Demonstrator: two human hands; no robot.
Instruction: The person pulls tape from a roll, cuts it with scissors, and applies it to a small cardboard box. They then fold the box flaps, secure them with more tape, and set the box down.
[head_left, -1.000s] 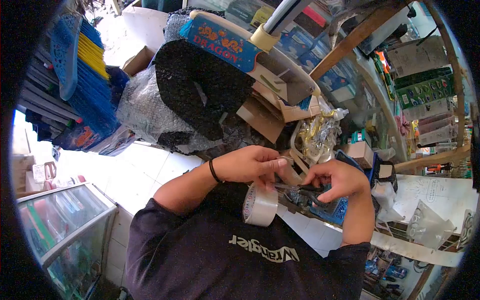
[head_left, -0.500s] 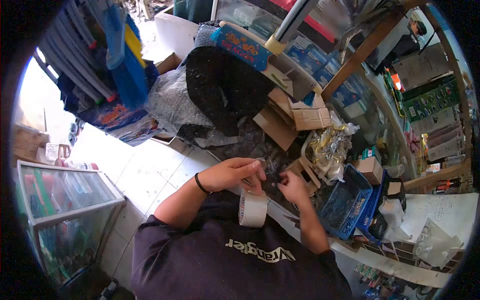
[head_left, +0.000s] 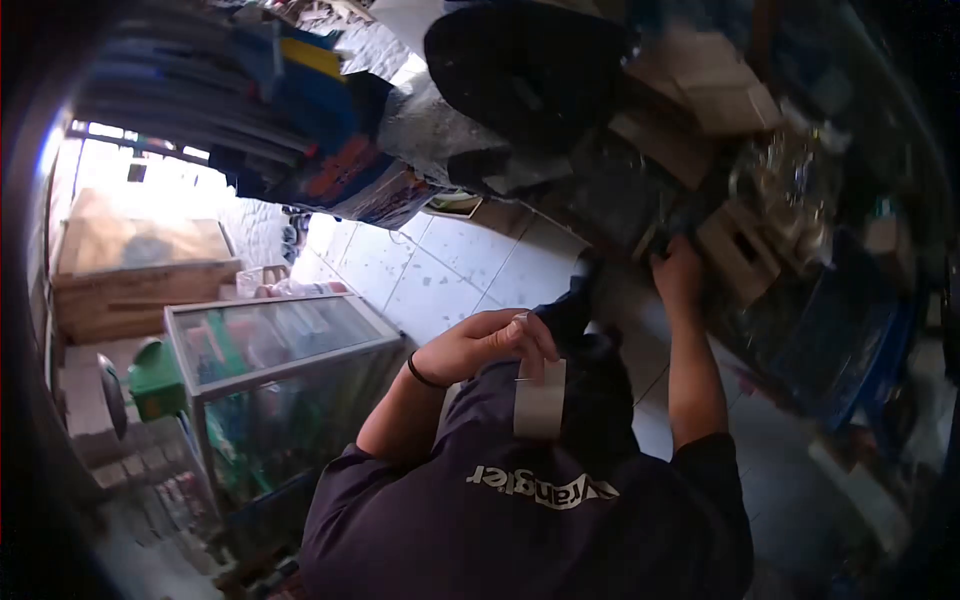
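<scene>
My left hand (head_left: pixel 488 347) is in front of my chest, its fingers curled at the top of a wide, pale roll of tape (head_left: pixel 540 402). The roll hangs below the fingers against my dark shirt. My right hand (head_left: pixel 679 272) reaches out to the right, at the cluttered counter, with its fingers drawn together. Whatever lies between those fingers is dark and blurred, so I cannot make it out. Just right of that hand stands an open cardboard box (head_left: pixel 738 252).
A glass display case (head_left: pixel 290 345) stands on the left, beside white floor tiles (head_left: pixel 425 262). Shiny clear-and-gold plastic packets (head_left: pixel 795 190) and a blue basket (head_left: pixel 835 335) lie on the right. A black round-edged item (head_left: pixel 525 75) and bubble wrap (head_left: pixel 425 125) are ahead.
The view has swung left, bringing more of the display case and floor into sight. My right hand has moved away from my left, which keeps the tape roll.
</scene>
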